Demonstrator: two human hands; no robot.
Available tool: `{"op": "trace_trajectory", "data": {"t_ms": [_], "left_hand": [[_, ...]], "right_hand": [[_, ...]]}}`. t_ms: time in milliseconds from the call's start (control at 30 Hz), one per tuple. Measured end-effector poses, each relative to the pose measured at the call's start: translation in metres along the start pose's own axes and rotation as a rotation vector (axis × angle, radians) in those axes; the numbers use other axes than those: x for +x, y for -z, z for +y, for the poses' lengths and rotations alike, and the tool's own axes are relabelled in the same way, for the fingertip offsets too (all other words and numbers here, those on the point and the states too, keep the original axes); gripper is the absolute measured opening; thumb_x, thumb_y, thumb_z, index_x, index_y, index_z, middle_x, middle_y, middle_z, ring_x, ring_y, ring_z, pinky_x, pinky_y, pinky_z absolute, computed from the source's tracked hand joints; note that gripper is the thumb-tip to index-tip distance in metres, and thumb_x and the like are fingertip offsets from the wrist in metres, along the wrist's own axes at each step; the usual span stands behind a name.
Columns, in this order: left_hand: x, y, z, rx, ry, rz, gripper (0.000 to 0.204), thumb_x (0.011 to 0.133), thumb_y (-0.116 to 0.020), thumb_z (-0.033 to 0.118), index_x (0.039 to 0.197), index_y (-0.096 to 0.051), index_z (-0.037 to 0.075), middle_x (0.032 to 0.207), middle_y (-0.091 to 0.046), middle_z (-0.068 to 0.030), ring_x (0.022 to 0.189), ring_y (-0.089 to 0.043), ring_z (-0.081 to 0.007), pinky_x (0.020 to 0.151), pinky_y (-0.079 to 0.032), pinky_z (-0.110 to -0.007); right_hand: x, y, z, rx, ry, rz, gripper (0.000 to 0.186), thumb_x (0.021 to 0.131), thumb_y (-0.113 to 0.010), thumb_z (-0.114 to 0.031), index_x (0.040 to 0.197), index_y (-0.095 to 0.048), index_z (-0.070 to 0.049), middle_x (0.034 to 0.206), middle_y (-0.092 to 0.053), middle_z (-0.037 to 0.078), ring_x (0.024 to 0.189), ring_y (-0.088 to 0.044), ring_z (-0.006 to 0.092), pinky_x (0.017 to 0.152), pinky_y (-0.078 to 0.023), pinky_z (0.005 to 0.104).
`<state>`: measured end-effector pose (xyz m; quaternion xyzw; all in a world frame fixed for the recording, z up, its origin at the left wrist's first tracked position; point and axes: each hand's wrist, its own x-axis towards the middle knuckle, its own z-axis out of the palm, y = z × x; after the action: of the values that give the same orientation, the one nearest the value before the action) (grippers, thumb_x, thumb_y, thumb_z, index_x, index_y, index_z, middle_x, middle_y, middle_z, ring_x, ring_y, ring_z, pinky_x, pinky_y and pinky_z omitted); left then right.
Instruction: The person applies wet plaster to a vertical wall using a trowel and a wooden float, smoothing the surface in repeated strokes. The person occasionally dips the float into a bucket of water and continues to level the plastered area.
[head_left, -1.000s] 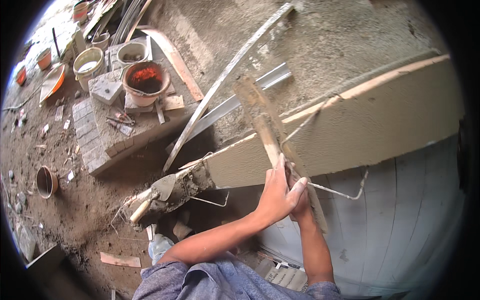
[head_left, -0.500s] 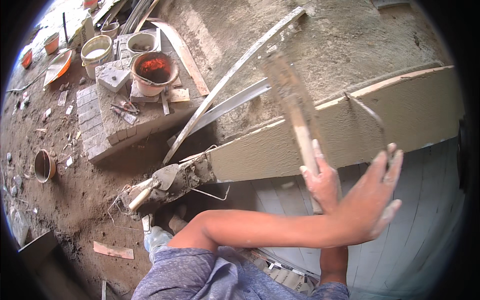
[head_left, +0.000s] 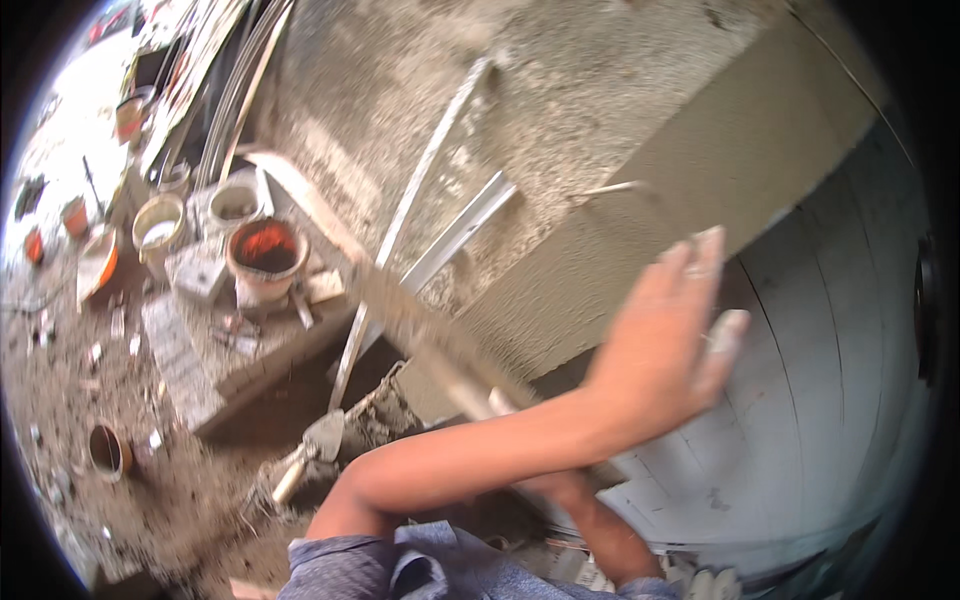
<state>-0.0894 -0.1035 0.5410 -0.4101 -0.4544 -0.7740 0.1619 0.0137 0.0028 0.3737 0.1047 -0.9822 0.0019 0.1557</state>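
My left arm crosses over my right. My left hand (head_left: pixel 660 330) is held up with fingers stretched out and holds nothing, in front of the lower edge of a ledge's smooth grey plaster face (head_left: pixel 720 150). Mostly hidden behind my left forearm, my right hand (head_left: pixel 550 482) grips a long wooden plastering float (head_left: pixel 425 325) by its handle. The float is smeared with mortar, slants up to the left and is blurred by motion. A bent metal rod (head_left: pixel 612 188) sticks out at the ledge's top edge. A pointing trowel (head_left: pixel 325 435) lies on the mortar-covered ledge end.
Buckets, one with a red inside (head_left: pixel 265 250), stand on a stack of paving blocks (head_left: pixel 190 350) at left. A pale wooden batten (head_left: pixel 425 165) and a metal channel (head_left: pixel 465 230) lean nearby. Grey boards (head_left: pixel 790 350) lie below the ledge; a bucket (head_left: pixel 108 450) lies tipped on the dirt.
The view has turned, tilting the ledge more steeply. My right hand has swung the float to the left and down. My left hand has moved left, away from the bent rod.
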Motion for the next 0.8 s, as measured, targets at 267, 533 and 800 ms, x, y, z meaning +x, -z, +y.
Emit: {"op": "trace_trajectory", "data": {"t_ms": [267, 533, 800], "left_hand": [[-0.071, 0.092, -0.045, 0.119, 0.339, -0.256, 0.015, 0.098, -0.065, 0.007, 0.108, -0.072, -0.002, 0.092, -0.073, -0.0135, 0.085, -0.069, -0.0195, 0.078, -0.053, -0.030], [-0.142, 0.064, -0.131, -0.136, 0.575, -0.155, 0.020, 0.102, -0.062, 0.011, 0.116, -0.065, -0.003, 0.097, -0.073, -0.0103, 0.089, -0.066, -0.0126, 0.081, -0.053, -0.027], [-0.120, 0.065, -0.145, 0.184, 0.655, -0.366, 0.042, 0.101, -0.065, 0.029, 0.136, -0.059, 0.005, 0.098, -0.074, -0.0130, 0.082, -0.068, -0.0152, 0.077, -0.053, -0.029]], "right_hand": [[-0.296, -0.060, -0.038, 0.420, -1.032, -0.212, 0.065, 0.080, -0.079, -0.028, 0.139, -0.058, -0.012, 0.096, -0.074, 0.015, 0.079, -0.073, 0.0264, 0.075, -0.058, 0.0402], [-0.408, 0.152, -0.028, 0.231, -1.587, -0.119, 0.048, 0.078, -0.075, -0.013, 0.124, -0.064, -0.003, 0.081, -0.069, 0.008, 0.057, -0.062, 0.0138, 0.052, -0.053, 0.0321], [-0.282, 0.280, -0.034, -0.446, -0.982, 0.735, 0.058, 0.080, -0.068, -0.003, 0.136, -0.054, 0.004, 0.110, -0.067, 0.020, 0.088, -0.067, 0.0276, 0.080, -0.053, 0.0393]]}}
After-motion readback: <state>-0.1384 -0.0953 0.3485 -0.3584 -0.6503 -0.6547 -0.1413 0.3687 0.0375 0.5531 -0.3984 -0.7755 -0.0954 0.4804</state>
